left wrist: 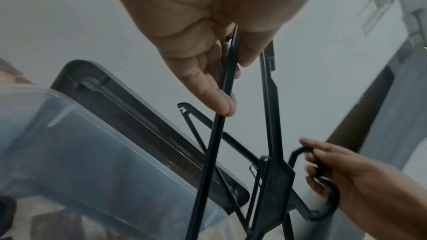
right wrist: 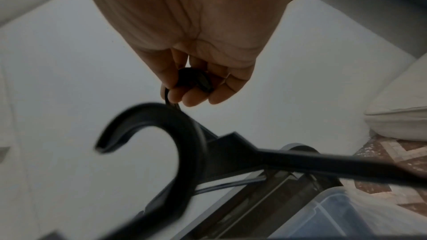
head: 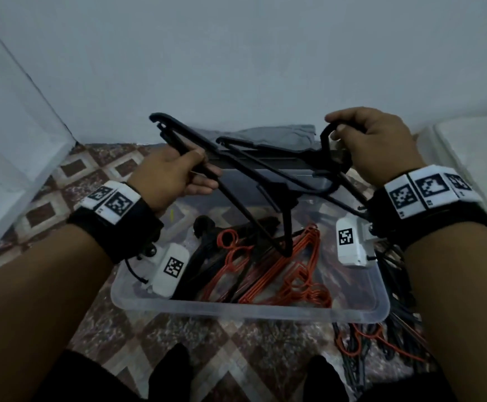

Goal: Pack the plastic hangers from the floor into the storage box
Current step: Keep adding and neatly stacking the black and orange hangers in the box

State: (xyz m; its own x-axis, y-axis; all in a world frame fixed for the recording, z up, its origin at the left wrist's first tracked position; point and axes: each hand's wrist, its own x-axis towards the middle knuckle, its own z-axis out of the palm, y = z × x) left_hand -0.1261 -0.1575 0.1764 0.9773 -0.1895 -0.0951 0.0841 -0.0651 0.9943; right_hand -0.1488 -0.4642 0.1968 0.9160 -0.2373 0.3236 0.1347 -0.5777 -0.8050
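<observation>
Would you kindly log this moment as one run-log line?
left hand: grips black hangers | right hand: holds hooks | storage box: orange hangers inside

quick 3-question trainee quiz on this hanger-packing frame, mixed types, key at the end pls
1. True or false: the clear storage box already holds red hangers.
2. Multiple choice: which part of the black hangers does the right hand grip? A) a bottom bar B) the hooks C) a shoulder tip
3. Fill in: more hangers not yet packed lie on the floor to the ____ of the box, by the person's own sides.

Key
1. True; black ones lie in there too.
2. B; the left hand holds the thin bar end, and the bunch hangs above the open box.
3. Right; the loose pile lies beside the box's right wall.
</observation>
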